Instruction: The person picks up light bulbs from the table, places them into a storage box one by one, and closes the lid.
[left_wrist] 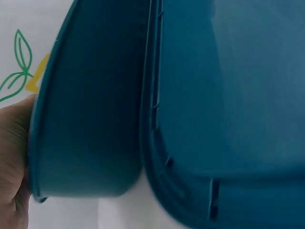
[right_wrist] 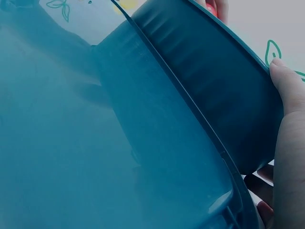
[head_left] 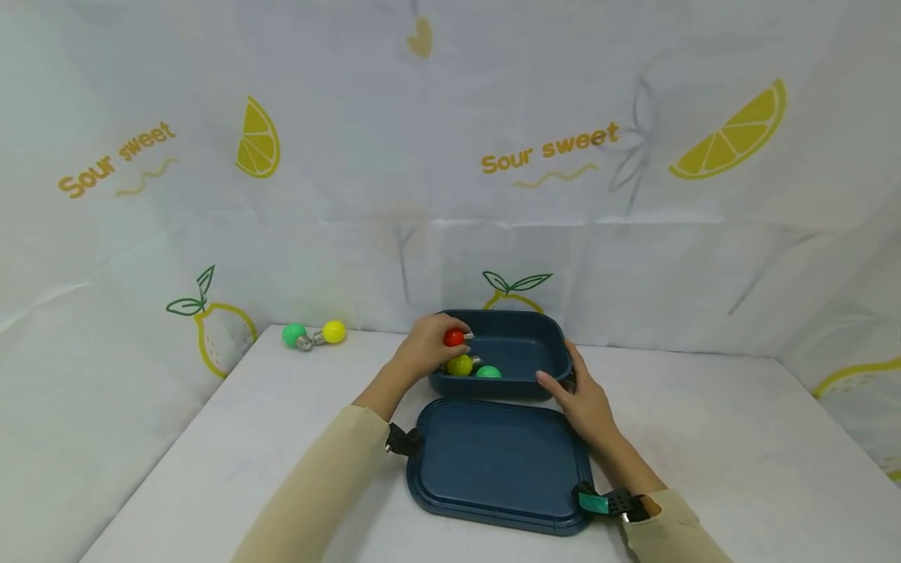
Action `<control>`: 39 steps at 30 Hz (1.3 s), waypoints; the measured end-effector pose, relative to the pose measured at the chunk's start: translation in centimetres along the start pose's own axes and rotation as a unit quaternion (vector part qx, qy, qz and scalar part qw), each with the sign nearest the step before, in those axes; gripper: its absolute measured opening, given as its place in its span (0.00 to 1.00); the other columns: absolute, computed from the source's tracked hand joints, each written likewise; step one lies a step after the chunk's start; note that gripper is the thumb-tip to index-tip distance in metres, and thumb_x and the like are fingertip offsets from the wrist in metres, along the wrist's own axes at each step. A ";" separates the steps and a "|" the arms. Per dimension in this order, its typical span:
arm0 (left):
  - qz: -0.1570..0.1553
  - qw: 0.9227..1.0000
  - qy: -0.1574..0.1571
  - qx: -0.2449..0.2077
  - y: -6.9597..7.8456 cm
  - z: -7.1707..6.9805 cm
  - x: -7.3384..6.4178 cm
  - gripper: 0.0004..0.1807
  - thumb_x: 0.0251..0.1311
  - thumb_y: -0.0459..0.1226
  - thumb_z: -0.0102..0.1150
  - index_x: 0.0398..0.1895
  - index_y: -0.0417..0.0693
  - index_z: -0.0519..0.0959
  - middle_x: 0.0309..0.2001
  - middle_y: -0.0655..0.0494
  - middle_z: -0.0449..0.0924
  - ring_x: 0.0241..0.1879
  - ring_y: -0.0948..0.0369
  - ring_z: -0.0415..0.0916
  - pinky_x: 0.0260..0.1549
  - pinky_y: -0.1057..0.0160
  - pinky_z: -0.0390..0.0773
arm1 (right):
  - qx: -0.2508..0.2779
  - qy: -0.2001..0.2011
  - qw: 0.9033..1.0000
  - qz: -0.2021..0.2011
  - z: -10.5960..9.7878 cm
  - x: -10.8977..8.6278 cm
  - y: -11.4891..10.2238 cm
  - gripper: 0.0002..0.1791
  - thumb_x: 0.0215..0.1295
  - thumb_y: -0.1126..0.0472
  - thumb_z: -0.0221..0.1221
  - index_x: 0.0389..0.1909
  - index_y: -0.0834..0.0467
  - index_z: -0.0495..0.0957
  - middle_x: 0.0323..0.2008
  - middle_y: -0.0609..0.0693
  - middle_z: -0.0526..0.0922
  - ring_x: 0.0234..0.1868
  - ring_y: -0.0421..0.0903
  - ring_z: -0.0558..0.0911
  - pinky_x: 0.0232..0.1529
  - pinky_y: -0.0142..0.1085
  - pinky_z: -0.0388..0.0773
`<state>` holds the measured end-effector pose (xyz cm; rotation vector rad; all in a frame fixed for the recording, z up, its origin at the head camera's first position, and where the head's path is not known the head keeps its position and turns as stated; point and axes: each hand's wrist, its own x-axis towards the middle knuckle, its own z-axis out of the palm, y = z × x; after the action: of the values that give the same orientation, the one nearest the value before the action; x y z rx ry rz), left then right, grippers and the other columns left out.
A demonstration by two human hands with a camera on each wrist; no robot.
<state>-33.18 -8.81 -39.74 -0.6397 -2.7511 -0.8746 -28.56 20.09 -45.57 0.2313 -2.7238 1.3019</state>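
My left hand [head_left: 425, 344] pinches a small red light bulb [head_left: 454, 337] with a metal screw base, over the left end of a dark blue box [head_left: 521, 387]. Inside the box, below that hand, lie a yellow bulb [head_left: 460, 365] and a green bulb [head_left: 489, 372]. At the box's right end my right hand [head_left: 590, 403] grips the wall, its thumb [right_wrist: 284, 81] at the near rim and the other fingers around the far side and below. In the left wrist view the box wall [left_wrist: 86, 143] hides most of what the left hand holds.
A matching blue lid [head_left: 500, 461] lies flat on the white table [head_left: 704, 446], just in front of the box. At the table's back left corner rest another green bulb [head_left: 293, 335] and another yellow bulb [head_left: 334, 331]. A printed white cloth [head_left: 366, 156] hangs behind.
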 end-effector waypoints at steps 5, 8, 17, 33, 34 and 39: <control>-0.013 1.000 -0.007 0.003 -0.1 1.0 0.5 0.17 0.63 0.41 0.69 0.54 0.49 0.84 0.55 0.50 0.83 0.51 0.54 0.80 0.49 0.57 0.84 | 0.002 -0.004 1.000 0.001 0.1 -0.1 0.0 0.49 0.72 0.38 0.55 0.83 0.47 0.38 0.75 0.68 0.62 0.71 0.67 0.70 0.65 0.63 0.71; -0.022 1.000 -0.010 0.000 0.1 1.4 1.0 0.18 0.63 0.41 0.69 0.55 0.49 0.84 0.56 0.50 0.83 0.51 0.54 0.80 0.49 0.56 0.84 | 0.003 -0.005 1.000 0.003 0.1 -0.1 -0.2 0.49 0.72 0.38 0.55 0.83 0.47 0.38 0.75 0.68 0.61 0.71 0.67 0.70 0.65 0.63 0.71; -0.064 0.997 -0.045 0.023 0.7 2.1 2.6 0.18 0.64 0.42 0.67 0.57 0.51 0.83 0.57 0.51 0.83 0.52 0.54 0.80 0.51 0.56 0.83 | 0.005 -0.003 1.000 0.004 0.2 -0.1 0.1 0.49 0.71 0.37 0.55 0.83 0.46 0.39 0.74 0.67 0.64 0.70 0.66 0.72 0.65 0.63 0.71; -0.103 0.988 -0.072 0.091 0.7 2.7 3.3 0.17 0.65 0.45 0.66 0.55 0.53 0.84 0.56 0.53 0.83 0.50 0.54 0.81 0.52 0.54 0.82 | 0.005 -0.001 1.000 0.022 0.3 0.4 0.1 0.51 0.70 0.34 0.55 0.83 0.46 0.39 0.74 0.67 0.65 0.71 0.65 0.71 0.67 0.61 0.71; -0.103 0.988 -0.072 0.091 0.8 2.8 3.3 0.17 0.65 0.46 0.66 0.55 0.53 0.84 0.56 0.53 0.83 0.50 0.54 0.81 0.52 0.54 0.82 | 0.004 -0.001 1.000 0.022 0.3 0.4 0.2 0.51 0.70 0.34 0.55 0.83 0.46 0.39 0.74 0.67 0.66 0.71 0.65 0.72 0.67 0.61 0.71; -0.102 0.988 -0.074 0.092 1.0 2.8 3.4 0.17 0.65 0.46 0.66 0.55 0.54 0.84 0.56 0.53 0.83 0.50 0.54 0.82 0.51 0.54 0.82 | 0.001 -0.001 1.000 0.023 0.2 0.4 0.3 0.51 0.70 0.34 0.55 0.83 0.46 0.39 0.74 0.67 0.65 0.71 0.65 0.71 0.67 0.61 0.71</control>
<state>-35.86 -5.28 -40.50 -0.4103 -3.0258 -0.6201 -29.01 20.11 -45.83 0.1713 -2.7449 1.3149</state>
